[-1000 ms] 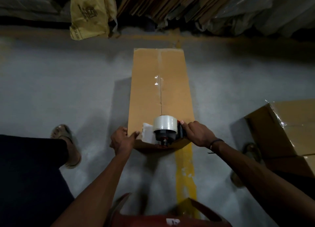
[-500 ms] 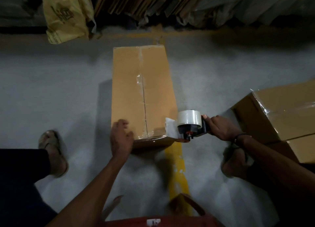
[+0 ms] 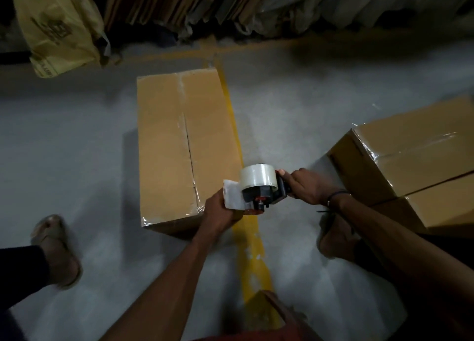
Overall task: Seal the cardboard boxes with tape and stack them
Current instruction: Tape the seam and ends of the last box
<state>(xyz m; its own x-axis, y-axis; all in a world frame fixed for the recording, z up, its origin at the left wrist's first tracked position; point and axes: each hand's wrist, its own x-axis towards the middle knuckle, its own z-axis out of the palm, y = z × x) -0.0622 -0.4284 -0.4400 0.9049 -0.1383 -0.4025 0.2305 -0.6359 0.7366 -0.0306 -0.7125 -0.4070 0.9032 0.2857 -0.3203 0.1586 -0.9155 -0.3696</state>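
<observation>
Left hand (image 3: 220,212) moved to tape dispenser (image 3: 259,187), grey floor (image 3: 77,148).

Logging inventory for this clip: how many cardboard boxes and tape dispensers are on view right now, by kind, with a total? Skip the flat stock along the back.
Cardboard boxes: 3, the long box on the floor, the upper stacked box and the lower stacked box at right.
Tape dispensers: 1, the tape dispenser.
Total: 4

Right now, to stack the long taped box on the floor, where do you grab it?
Probably by the two long side walls of the long box, one hand from each side, near the middle. It lies flat, far longer than it is wide, so an end grip would likely let it tip.
</observation>
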